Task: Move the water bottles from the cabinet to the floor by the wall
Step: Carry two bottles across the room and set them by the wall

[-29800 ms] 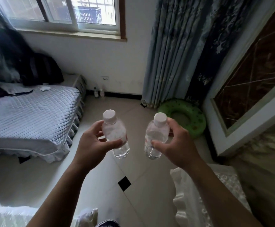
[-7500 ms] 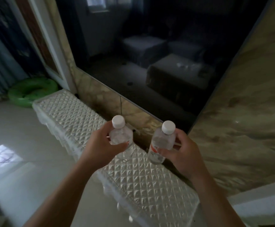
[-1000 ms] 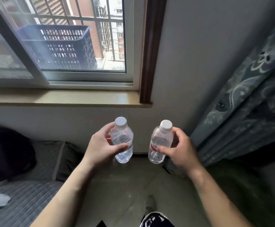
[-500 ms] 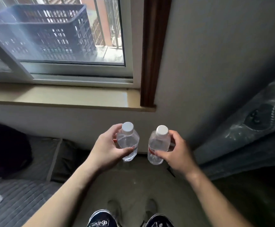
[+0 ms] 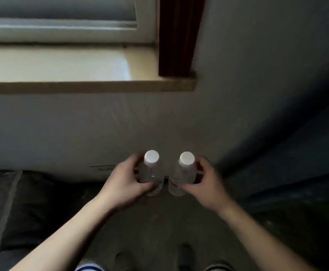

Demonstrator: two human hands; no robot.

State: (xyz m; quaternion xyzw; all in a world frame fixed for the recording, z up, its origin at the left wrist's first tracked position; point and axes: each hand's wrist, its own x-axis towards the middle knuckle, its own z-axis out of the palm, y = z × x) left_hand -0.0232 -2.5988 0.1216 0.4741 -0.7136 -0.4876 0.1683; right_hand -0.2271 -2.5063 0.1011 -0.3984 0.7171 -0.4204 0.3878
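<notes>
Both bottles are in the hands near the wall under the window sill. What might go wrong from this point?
1. The left bottle and right bottle are nearly touching; set down together, one may knock the other over.
2. The left hand and right hand each wrap a bottle, so neither is free to steady a tipping one.
3. The floor is dim and the frame blurred, so judging the set-down may be hard.
</notes>
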